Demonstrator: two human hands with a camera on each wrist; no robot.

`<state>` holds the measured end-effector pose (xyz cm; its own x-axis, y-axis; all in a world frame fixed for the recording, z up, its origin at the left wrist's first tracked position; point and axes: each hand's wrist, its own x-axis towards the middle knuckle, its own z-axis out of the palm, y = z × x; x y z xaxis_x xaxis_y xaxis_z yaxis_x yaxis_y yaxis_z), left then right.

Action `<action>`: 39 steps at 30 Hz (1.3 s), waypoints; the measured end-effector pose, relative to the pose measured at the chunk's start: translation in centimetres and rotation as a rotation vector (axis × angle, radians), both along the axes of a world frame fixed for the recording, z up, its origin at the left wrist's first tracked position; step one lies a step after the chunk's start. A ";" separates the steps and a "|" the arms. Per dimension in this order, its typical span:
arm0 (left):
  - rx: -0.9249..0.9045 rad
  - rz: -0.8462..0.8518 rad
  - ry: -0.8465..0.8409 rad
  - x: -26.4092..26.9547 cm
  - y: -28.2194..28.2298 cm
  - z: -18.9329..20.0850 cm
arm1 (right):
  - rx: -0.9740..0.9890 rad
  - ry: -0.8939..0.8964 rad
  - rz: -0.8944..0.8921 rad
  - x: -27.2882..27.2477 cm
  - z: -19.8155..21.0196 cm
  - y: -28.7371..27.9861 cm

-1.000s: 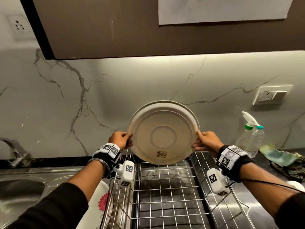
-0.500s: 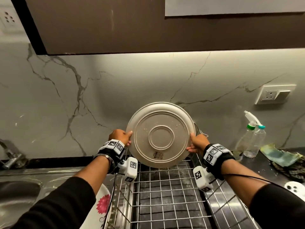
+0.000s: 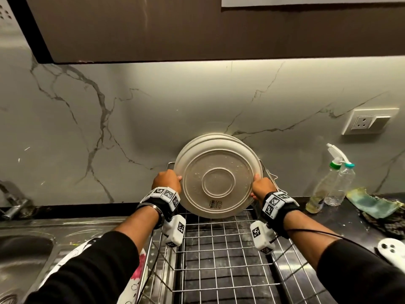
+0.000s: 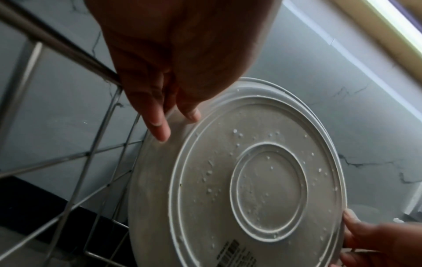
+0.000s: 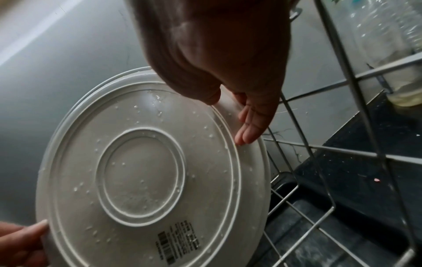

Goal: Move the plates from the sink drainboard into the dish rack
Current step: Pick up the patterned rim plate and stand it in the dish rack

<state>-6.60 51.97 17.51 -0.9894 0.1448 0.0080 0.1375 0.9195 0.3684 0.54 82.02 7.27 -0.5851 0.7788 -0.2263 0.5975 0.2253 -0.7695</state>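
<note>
A cream plate [image 3: 217, 183] stands on edge at the back of the wire dish rack [image 3: 219, 249], its wet underside and barcode sticker facing me. A second rim shows just behind it. My left hand [image 3: 167, 179] pinches its left rim and my right hand [image 3: 260, 185] pinches its right rim. In the left wrist view the plate [image 4: 262, 189] is held between thumb and fingers of the left hand [image 4: 175, 124]; the right wrist view shows the same plate [image 5: 141, 177] and right hand [image 5: 230, 119]. A floral plate [image 3: 135, 273] lies on the drainboard under my left forearm.
The marble wall is close behind the plate. A sink basin [image 3: 22, 244] and faucet [image 3: 13, 205] are at the left. Two clear bottles [image 3: 328, 185], a green cloth [image 3: 372, 202] and a wall socket [image 3: 368, 123] are at the right.
Both hands have carried the plate down and away from me, toward the back of the rack and the wall.
</note>
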 end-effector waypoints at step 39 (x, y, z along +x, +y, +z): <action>-0.193 -0.091 -0.023 -0.8 0.9 -1.7 | -0.115 0.010 -0.004 1.8 4.1 -4.4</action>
